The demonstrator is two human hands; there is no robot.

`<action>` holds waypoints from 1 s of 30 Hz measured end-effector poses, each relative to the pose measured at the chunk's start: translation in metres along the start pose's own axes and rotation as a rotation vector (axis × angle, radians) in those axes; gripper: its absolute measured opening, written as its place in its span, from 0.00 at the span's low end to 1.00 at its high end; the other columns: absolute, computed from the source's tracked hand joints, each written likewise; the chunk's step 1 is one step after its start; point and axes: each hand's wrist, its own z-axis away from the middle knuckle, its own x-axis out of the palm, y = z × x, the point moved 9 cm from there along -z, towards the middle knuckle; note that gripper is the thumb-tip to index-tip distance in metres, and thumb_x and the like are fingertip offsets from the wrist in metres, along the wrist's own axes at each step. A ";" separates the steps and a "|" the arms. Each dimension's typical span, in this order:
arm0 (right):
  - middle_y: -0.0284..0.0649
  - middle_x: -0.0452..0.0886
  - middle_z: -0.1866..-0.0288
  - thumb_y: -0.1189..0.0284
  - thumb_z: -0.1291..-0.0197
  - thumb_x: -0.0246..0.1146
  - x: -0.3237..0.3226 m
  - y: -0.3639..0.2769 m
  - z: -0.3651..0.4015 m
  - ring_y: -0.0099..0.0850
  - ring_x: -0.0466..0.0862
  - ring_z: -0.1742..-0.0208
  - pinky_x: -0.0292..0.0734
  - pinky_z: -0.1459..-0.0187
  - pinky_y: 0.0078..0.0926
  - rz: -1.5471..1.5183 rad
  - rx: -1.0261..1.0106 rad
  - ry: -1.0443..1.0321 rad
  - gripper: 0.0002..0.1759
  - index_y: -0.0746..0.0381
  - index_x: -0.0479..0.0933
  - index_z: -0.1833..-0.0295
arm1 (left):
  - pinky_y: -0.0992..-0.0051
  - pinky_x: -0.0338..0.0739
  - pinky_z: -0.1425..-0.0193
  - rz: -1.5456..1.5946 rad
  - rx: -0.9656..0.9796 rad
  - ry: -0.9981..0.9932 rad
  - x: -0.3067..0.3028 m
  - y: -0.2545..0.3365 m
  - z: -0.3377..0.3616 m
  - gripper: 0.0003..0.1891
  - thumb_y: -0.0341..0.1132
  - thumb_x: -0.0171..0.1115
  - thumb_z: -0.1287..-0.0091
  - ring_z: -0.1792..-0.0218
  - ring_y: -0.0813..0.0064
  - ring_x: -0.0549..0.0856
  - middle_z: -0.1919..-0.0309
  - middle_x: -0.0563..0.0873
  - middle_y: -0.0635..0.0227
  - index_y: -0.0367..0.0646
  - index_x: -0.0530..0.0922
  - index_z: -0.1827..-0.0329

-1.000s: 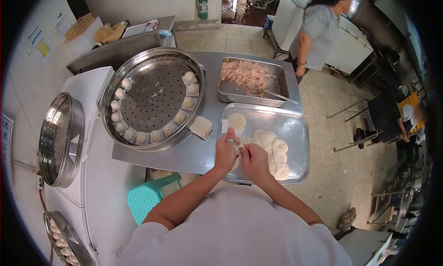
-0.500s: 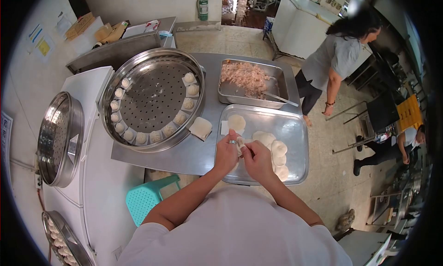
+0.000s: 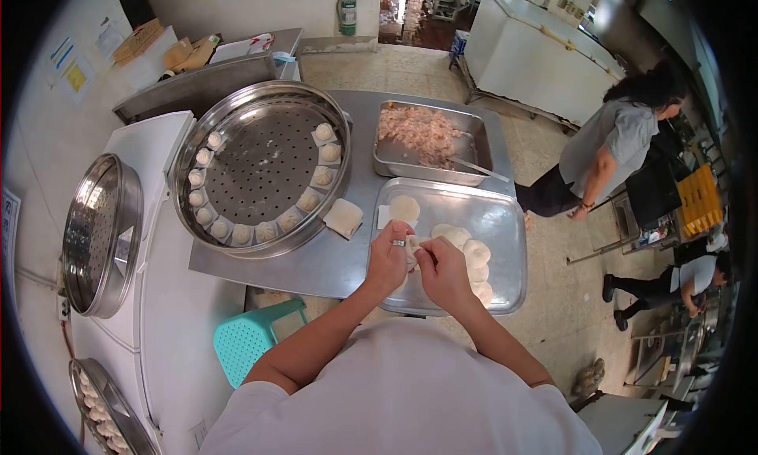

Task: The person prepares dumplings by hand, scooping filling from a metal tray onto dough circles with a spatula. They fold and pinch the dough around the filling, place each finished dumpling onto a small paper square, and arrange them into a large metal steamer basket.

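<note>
Between my two hands is a pale, pleated dough bun (image 3: 412,252), held over the near left part of a metal tray (image 3: 505,285). My left hand (image 3: 387,259), with a ring on it, wraps round the bun's left side. On the other side my right hand (image 3: 444,273) pinches the dough at its edge. Flat dough rounds (image 3: 477,254) lie on the tray beside my right hand, partly overlapping. Beyond my hands is a single dough round (image 3: 404,209), next to a white paper square (image 3: 384,216).
A steamer tray (image 3: 260,159) carries pleated buns round its rim. Behind the dough tray, a deep pan (image 3: 387,167) holds minced filling (image 3: 422,135) and a utensil. Paper squares (image 3: 343,217) lie by the steamer. A turquoise stool (image 3: 245,344) stands below; two people are at right.
My fingers have shifted slightly on the bun, and its pleated top shows more. The person in grey has walked further right; the farther person has moved too.
</note>
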 end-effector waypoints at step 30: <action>0.51 0.86 0.65 0.79 0.37 0.66 0.000 0.014 -0.007 0.45 0.86 0.67 0.80 0.64 0.36 -0.067 0.130 -0.117 0.06 0.68 0.85 0.56 | 0.63 0.81 0.56 -0.288 0.276 0.013 -0.002 0.036 -0.007 0.32 0.53 0.43 0.16 0.67 0.59 0.88 0.74 0.86 0.53 0.33 0.83 0.67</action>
